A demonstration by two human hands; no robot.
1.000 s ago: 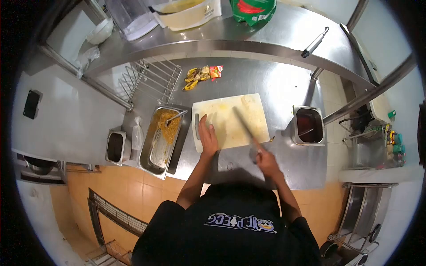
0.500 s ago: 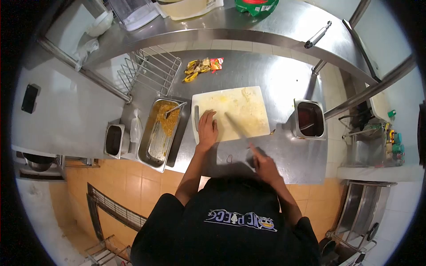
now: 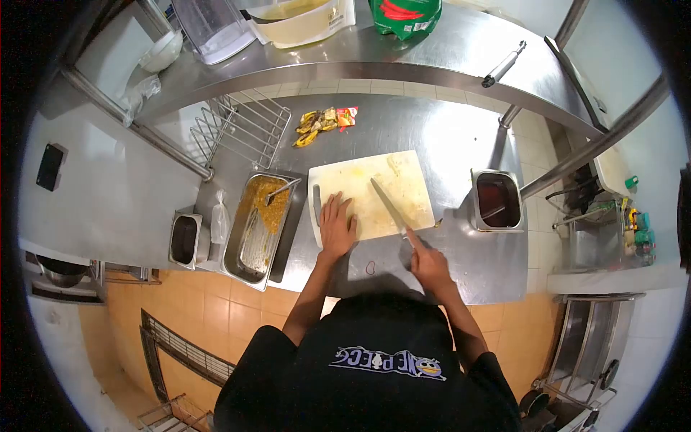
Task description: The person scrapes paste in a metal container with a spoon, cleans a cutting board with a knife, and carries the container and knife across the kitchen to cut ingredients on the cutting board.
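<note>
Forearm (image 3: 312, 289) slants up from lower centre; left hand (image 3: 336, 229) lies palm down mid-frame, fingers slightly spread, on left part of cutting board (image 3: 368, 210). Knife (image 3: 389, 207) slants toward upper left over board. Right hand (image 3: 430, 268), right of centre, grips knife.

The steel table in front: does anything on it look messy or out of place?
Yes. Dark-spotted yellow peels lie heaped with a red packet at the back, like uncleared scraps. A small reddish loop lies loose nearer the person. The cutting board sits slightly askew, with yellowish smears.
</note>
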